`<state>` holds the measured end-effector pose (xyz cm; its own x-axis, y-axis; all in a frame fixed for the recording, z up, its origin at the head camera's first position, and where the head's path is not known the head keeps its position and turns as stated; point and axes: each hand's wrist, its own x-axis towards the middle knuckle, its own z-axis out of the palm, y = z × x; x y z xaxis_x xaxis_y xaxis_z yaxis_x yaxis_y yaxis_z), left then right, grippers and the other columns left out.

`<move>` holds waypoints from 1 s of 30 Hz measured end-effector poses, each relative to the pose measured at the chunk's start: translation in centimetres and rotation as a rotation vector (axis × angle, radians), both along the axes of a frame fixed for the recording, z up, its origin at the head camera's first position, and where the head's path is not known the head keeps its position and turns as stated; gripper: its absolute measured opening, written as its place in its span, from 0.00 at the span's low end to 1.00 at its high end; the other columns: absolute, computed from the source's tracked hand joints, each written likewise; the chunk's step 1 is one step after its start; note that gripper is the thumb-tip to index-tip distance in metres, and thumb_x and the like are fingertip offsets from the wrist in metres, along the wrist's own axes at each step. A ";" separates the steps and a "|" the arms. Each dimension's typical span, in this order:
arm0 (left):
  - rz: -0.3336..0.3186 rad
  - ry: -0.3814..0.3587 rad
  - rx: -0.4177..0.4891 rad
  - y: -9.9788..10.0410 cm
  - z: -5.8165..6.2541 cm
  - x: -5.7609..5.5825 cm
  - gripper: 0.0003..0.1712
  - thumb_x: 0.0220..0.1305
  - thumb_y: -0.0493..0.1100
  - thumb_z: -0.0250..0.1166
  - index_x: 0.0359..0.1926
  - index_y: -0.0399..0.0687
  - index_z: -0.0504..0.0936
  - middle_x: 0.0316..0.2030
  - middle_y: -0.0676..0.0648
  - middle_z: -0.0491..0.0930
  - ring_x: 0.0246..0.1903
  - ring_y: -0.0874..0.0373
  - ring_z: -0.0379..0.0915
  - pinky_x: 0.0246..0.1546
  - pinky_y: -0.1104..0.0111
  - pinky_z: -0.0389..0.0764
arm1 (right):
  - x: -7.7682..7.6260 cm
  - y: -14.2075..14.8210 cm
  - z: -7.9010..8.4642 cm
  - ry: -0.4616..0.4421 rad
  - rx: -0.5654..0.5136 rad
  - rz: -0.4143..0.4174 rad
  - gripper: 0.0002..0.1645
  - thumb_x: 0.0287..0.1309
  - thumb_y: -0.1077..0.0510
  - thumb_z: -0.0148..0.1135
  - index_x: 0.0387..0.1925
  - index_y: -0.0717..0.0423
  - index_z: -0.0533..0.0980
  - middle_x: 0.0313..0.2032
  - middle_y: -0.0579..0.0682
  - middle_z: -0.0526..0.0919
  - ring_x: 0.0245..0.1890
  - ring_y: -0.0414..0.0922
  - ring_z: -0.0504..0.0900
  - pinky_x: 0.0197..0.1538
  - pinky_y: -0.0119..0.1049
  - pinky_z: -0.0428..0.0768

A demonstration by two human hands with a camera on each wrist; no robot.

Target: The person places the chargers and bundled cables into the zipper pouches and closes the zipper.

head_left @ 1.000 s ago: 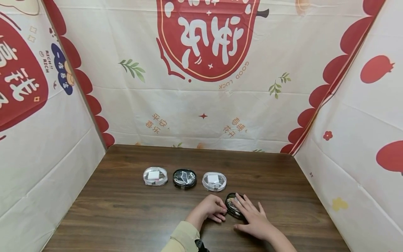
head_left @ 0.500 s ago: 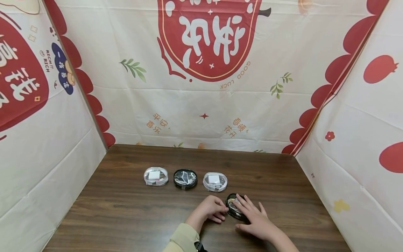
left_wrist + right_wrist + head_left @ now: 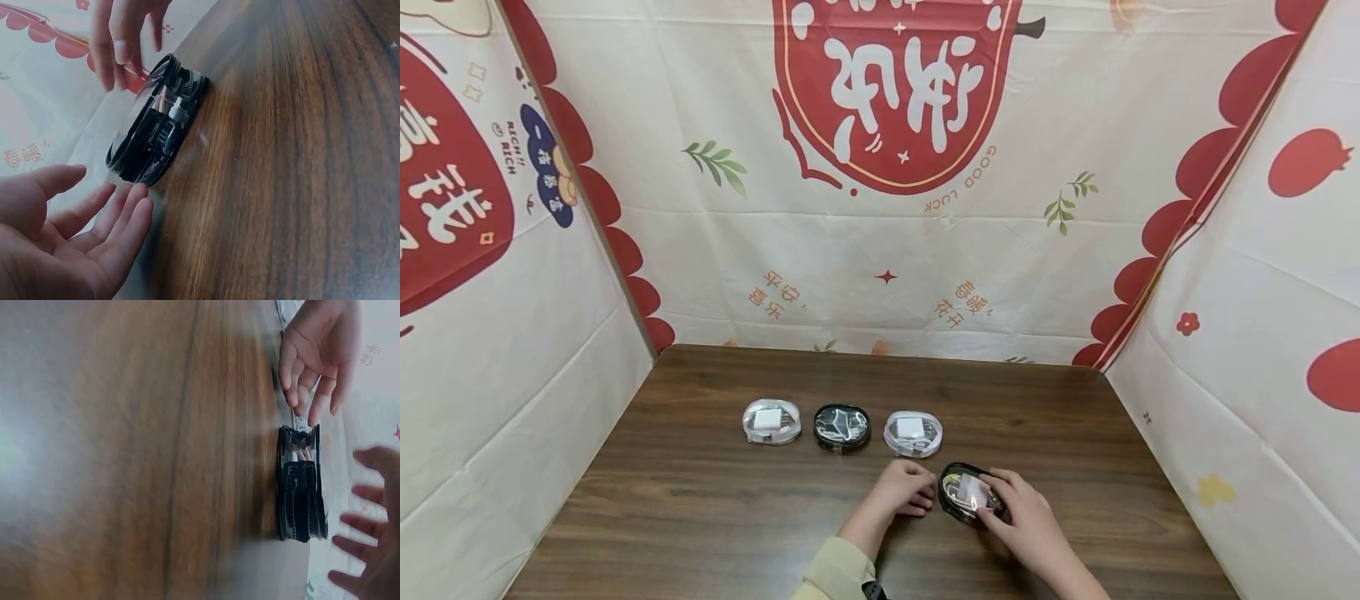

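Observation:
An oval clear pouch with black trim and a black zip (image 3: 964, 493) lies on the table, a pale block and cable-like things showing through its top. My left hand (image 3: 898, 490) is at its left side; in the left wrist view that hand (image 3: 75, 231) has relaxed fingers, their tips at the pouch's lower end. Over the pouch's right side hovers my right hand (image 3: 1028, 518). Its fingers (image 3: 359, 523) are spread and apart from the pouch in the right wrist view. Neither hand grips anything.
Behind the hands stand three similar oval pouches in a row: a white-trimmed one (image 3: 772, 421), a black-trimmed one (image 3: 842, 427) and another white-trimmed one (image 3: 913, 434). Printed cloth walls (image 3: 880, 242) enclose the brown wooden table (image 3: 700, 517) at the back and both sides.
My right hand has shifted from lying over the pouch to its right side, uncovering more of its top. My left fingers have drawn slightly left, away from the pouch's edge.

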<state>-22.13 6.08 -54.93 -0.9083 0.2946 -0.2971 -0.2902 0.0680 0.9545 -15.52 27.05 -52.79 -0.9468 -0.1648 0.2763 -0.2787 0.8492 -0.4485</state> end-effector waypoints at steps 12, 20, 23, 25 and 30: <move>0.059 0.047 0.027 1.2 0.5 0.9 0.11 0.58 0.33 0.60 0.39 0.29 0.81 0.28 0.41 0.80 0.23 0.54 0.80 0.23 0.65 0.83 | 1.0 -0.6 -0.3 -0.243 -0.060 -0.251 0.28 0.59 0.53 0.65 0.55 0.68 0.74 0.52 0.61 0.76 0.50 0.59 0.78 0.51 0.57 0.76; 0.033 0.043 0.045 2.6 0.4 0.7 0.12 0.60 0.33 0.61 0.43 0.28 0.81 0.30 0.41 0.82 0.25 0.51 0.81 0.25 0.63 0.84 | -0.2 0.1 -0.6 -0.192 -0.053 -0.244 0.30 0.55 0.55 0.68 0.54 0.72 0.74 0.58 0.70 0.71 0.57 0.67 0.71 0.56 0.62 0.71; 0.018 0.040 0.069 3.3 0.5 0.4 0.15 0.62 0.33 0.62 0.47 0.26 0.79 0.33 0.38 0.83 0.29 0.44 0.83 0.28 0.60 0.85 | -1.1 0.8 -0.7 -0.176 -0.057 -0.239 0.32 0.54 0.56 0.69 0.55 0.73 0.73 0.59 0.71 0.70 0.58 0.68 0.70 0.57 0.62 0.69; 0.005 0.046 0.083 3.7 0.6 0.2 0.18 0.63 0.33 0.62 0.51 0.24 0.76 0.35 0.37 0.83 0.32 0.42 0.83 0.30 0.58 0.85 | -1.8 1.3 -0.8 -0.181 -0.066 -0.233 0.32 0.55 0.57 0.69 0.56 0.73 0.72 0.60 0.72 0.68 0.59 0.68 0.69 0.58 0.62 0.68; -0.001 0.078 0.084 4.8 0.4 -0.3 0.25 0.61 0.31 0.62 0.57 0.21 0.71 0.37 0.42 0.82 0.35 0.41 0.82 0.31 0.59 0.85 | -3.6 2.5 -1.2 -0.209 -0.093 -0.209 0.33 0.56 0.58 0.69 0.58 0.73 0.70 0.63 0.72 0.65 0.62 0.68 0.65 0.62 0.62 0.65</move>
